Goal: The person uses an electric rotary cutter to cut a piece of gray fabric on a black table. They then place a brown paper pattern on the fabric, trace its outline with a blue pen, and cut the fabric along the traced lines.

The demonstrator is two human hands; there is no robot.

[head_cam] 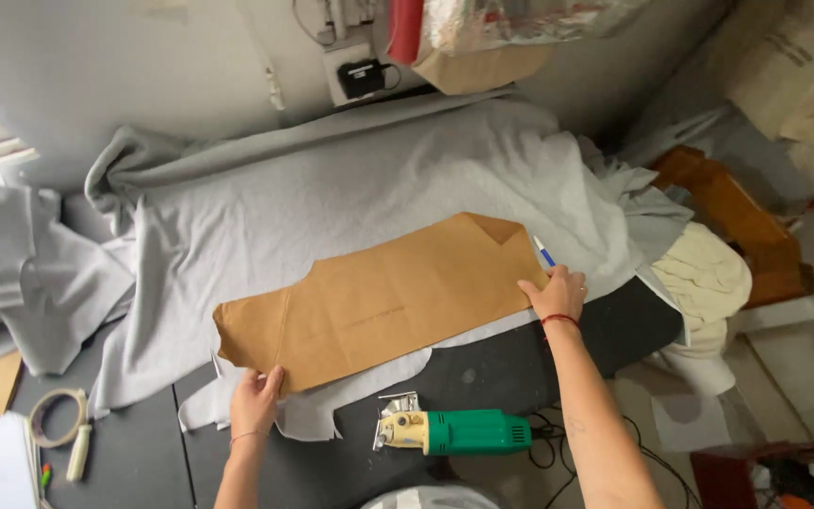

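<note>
So here's the setup: a long brown paper pattern [379, 306] is lying flat on a big sheet of grey fabric [332, 207] spread over a dark tabletop [501, 368]. The left hand [256, 401] is on the near left end of the pattern, fingers spread flat and pressing the paper edge down, not gripping anything as far as I can see. The right hand [556, 294] is at the far right end, also resting on the paper, and it's closed around a blue and white pen [544, 251] whose tip pokes out onto the fabric just past the pattern's folded corner.

Progress-wise, I'd say it's early to middle. The fabric along the near edge already has a cut, stepped outline and a loose flap hanging by the left hand, so some cutting looks done. The pattern seems placed and held, but I can't make out any traced line around it, so marking looks barely begun or not started, and this piece isn't cut out yet.

The green electric cutter [454, 432] sits on the tabletop just in front, untouched, cord trailing right. A roll of tape [56, 417] lies off to the left, well apart.
</note>
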